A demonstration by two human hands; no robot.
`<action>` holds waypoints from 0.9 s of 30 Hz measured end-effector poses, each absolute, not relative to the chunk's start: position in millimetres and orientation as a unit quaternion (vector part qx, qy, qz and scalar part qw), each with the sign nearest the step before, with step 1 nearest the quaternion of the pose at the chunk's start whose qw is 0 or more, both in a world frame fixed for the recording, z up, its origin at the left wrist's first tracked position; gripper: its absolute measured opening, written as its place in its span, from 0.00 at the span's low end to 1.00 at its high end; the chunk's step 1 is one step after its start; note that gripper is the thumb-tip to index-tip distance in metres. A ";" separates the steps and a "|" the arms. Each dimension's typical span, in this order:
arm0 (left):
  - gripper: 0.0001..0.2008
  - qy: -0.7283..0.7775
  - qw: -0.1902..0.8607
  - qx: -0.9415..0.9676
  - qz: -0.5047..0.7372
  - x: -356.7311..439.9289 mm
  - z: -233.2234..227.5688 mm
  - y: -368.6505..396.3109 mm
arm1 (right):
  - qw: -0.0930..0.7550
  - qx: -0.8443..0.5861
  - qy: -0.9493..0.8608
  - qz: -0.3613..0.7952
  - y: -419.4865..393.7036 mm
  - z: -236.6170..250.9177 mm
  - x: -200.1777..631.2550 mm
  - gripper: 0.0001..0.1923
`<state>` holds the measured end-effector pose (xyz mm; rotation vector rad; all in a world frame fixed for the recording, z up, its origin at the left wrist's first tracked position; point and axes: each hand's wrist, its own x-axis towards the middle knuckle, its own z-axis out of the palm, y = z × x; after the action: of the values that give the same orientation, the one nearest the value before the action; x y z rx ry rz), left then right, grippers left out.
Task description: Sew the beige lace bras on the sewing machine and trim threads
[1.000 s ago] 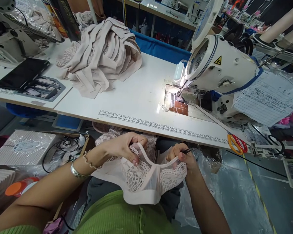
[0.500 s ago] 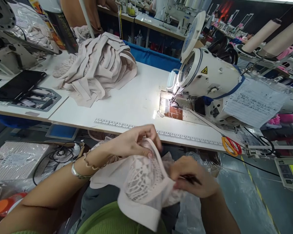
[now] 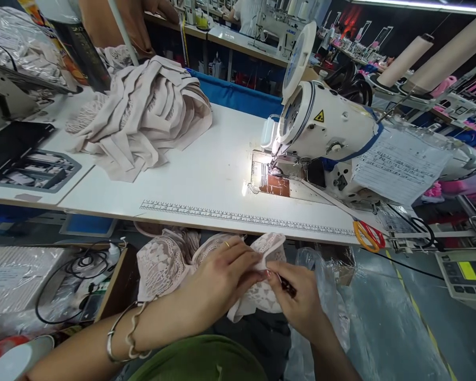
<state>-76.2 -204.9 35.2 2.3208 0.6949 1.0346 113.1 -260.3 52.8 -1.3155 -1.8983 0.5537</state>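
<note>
A pale pink lace bra [image 3: 264, 296] is held over my lap, just below the table's front edge. My left hand [image 3: 222, 272] is closed on it from the left, pinching its edge between thumb and fingers. At the same spot my right hand [image 3: 299, 296] pinches the bra's edge from the right. A small dark tool [image 3: 287, 286] sticks out between the fingers of my right hand; its kind is mostly hidden. More lace bra cups [image 3: 162, 264] hang to the left of my left hand, below the table edge.
A lit sewing machine [image 3: 325, 121] stands on the white table [image 3: 222, 185], with a printed ruler [image 3: 238, 217] along the front. A heap of pale fabric pieces [image 3: 146, 111] lies at the left. Orange-and-red-handled scissors [image 3: 368, 235] are at the right edge. A carton [image 3: 119, 280] stands lower left.
Both hands have come together on the bra, the left reaching further right and lower. The bra has been turned and gathered, and its hanging band is drawn up. The view has shifted slightly right.
</note>
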 end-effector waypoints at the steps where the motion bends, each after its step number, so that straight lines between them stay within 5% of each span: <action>1: 0.06 0.255 0.253 0.849 0.388 -75.3 32.1 -202.9 | 0.378 -0.502 -0.751 0.206 -259.7 50.6 111.1 0.10; 9: 0.06 0.293 0.342 0.803 0.391 -84.5 36.6 -189.8 | 0.374 -0.510 -0.774 0.034 -249.7 32.5 124.4 0.08; 13: 0.05 0.306 0.440 0.756 0.377 -91.0 36.0 -185.3 | 0.325 -0.464 -0.806 0.173 -246.5 31.3 133.5 0.07; 19: 0.05 0.343 0.531 0.676 0.379 -113.3 37.1 -172.6 | 0.323 -0.450 -0.748 0.366 -249.6 43.9 159.2 0.19; 27: 0.04 0.355 0.501 0.655 0.440 -120.3 28.7 -174.5 | 0.385 -0.513 -0.721 0.263 -252.2 47.6 170.3 0.11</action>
<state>-120.3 -174.5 28.7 1.5848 0.8581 1.0647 170.3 -252.2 47.6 -1.3066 -1.8369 0.6695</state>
